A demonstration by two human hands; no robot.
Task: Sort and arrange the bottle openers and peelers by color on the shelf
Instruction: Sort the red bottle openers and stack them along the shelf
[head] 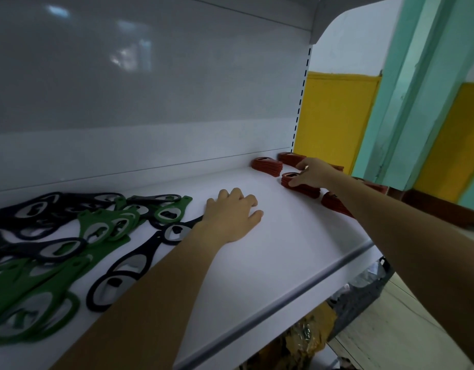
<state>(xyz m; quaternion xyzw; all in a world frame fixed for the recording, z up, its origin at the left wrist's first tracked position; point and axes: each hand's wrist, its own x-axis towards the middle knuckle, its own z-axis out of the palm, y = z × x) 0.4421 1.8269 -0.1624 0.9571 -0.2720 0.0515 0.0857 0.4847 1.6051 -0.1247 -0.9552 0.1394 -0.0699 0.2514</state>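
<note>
Shelf: 1 flat white deck, smooth and matt, carrying every opener.
Front strip: 1 clear, glossy rail along the shelf's near lip.
Crate: 1 dark ribbed container below the shelf at right; its contents are too blurred to tell.
Green openers: flat teardrop bodies with oval grey metal insets, heaped at near left and mid left; too overlapped to count.
Dark openers: same shape in navy-black, mixed among the green ones; 3 lie beside the left forearm and the rest overlap at far left.
Left hand: palm down on bare shelf just right of the mixed heap; fingers loosely bent, slightly apart, holding nothing.
Red stacks: ribbed piles of flat red openers at the shelf's far right end; 4 piles show plainly, and more red shows past the right forearm.
Gripped red stack: 1 of those 4, lying between the 2 rear piles and the front pile.
Right hand: arched over that stack, with the thumb on its near side and the fingers over its top, clasping it.
Back panel: 1 glossy grey-white sheet with pale reflections.
Upright: 1 white post with 1 column of dark slots.
Walls: yellow panels and a mint-green pillar.
</note>
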